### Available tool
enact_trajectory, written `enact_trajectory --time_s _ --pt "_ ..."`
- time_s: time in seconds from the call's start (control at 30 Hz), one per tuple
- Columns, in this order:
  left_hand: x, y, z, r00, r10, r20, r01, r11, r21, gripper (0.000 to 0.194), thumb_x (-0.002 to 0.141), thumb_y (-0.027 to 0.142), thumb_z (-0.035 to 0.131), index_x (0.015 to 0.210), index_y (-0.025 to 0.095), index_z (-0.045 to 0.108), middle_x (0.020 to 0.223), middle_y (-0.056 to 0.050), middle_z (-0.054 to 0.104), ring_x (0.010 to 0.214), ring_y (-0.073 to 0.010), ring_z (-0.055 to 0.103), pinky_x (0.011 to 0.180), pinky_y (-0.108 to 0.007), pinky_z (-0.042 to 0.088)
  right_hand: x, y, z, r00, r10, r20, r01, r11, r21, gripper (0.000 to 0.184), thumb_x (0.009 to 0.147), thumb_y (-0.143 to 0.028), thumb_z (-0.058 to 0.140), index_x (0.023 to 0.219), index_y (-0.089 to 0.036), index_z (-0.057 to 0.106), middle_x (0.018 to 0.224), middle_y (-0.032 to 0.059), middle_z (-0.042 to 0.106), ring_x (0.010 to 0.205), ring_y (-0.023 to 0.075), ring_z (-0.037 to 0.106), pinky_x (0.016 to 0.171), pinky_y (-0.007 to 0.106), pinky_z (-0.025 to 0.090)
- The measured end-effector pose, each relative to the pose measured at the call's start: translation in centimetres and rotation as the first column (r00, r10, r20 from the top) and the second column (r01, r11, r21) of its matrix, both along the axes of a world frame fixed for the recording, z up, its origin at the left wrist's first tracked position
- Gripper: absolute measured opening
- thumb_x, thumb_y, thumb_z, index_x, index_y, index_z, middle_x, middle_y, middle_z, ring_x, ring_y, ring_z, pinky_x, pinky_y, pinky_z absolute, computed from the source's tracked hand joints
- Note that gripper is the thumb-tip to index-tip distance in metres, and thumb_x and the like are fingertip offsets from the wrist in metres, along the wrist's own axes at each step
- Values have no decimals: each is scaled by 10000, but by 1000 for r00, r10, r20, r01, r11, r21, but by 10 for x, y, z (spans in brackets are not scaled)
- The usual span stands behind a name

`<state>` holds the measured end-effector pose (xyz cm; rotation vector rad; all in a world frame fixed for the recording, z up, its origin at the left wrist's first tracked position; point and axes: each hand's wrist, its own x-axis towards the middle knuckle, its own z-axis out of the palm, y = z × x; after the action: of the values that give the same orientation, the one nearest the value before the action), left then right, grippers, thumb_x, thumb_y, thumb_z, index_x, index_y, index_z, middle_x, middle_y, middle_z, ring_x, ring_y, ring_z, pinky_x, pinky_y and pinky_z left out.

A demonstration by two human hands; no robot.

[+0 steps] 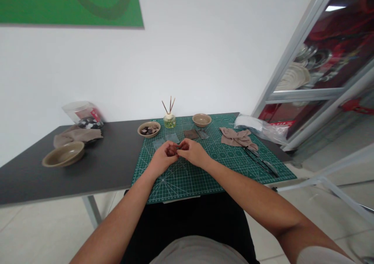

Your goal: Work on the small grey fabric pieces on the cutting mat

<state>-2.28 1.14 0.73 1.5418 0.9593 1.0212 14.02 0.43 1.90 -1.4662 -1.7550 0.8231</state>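
Observation:
Close together above the green cutting mat (pixel 163 186), my left hand (pixel 163 157) and my right hand (pixel 193 153) meet at their fingertips. Their fingers are bent inward around something small and dark, mostly hidden, whose kind I cannot make out. Just beyond the hands lie two thin grey-blue squares (pixel 172 138), a brown square (pixel 191 134) and a small clear packet (pixel 202 134). A tan bowl (pixel 140 134) of dark and pale brown pieces stands past my left hand.
Behind are a reed diffuser (pixel 170 120) and a second bowl (pixel 201 120). Rightward lie a brown cloth (pixel 238 138), a dark thin-framed object (pixel 261 162) and a plastic bag (pixel 260 127). A larger bowl (pixel 63 155), another cloth (pixel 76 135) and a clear container (pixel 84 114) are left.

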Motion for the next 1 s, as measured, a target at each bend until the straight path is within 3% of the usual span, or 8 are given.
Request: enact_trajectory --time_s 0.2,0.37,0.47,0.67,1.0 --pt "-1 3 -6 1000 26 -16 -26 999 20 297 644 161 653 932 170 581 732 38 578 648 -97 517 636 -231 399 36 14 21 986 -127 107 113 986 124 131 731 -286 653 842 -232 609 725 -26 647 677 149 588 630 261 408" --pt "-2 3 -7 999 28 -32 -27 999 21 242 672 186 654 903 175 583 655 61 523 601 -92 484 598 -224 367 84 62 32 913 -290 288 228 946 230 142 755 -302 627 873 -226 607 759 -5 659 689 160 581 614 260 377" --pt "-3 3 -7 999 18 -31 -17 1000 4 260 665 174 657 914 171 582 649 66 516 589 -87 472 592 -220 358 100 96 33 860 -288 420 198 949 244 169 763 -313 620 901 -215 614 814 23 679 712 170 584 626 261 380" --pt "-4 4 -13 1000 11 -18 -10 1000 20 235 692 188 652 914 173 577 670 59 510 614 -92 474 610 -222 362 100 145 27 737 -267 621 209 964 166 239 762 -337 616 943 -187 660 960 115 702 855 236 625 702 298 431" --pt "-7 2 -12 999 1 -32 0 1000 29 209 734 215 634 934 181 582 666 50 491 609 -101 459 600 -233 350 99 173 11 652 -159 741 187 981 47 345 841 -365 552 1080 -177 717 1106 160 701 996 273 647 820 332 458"
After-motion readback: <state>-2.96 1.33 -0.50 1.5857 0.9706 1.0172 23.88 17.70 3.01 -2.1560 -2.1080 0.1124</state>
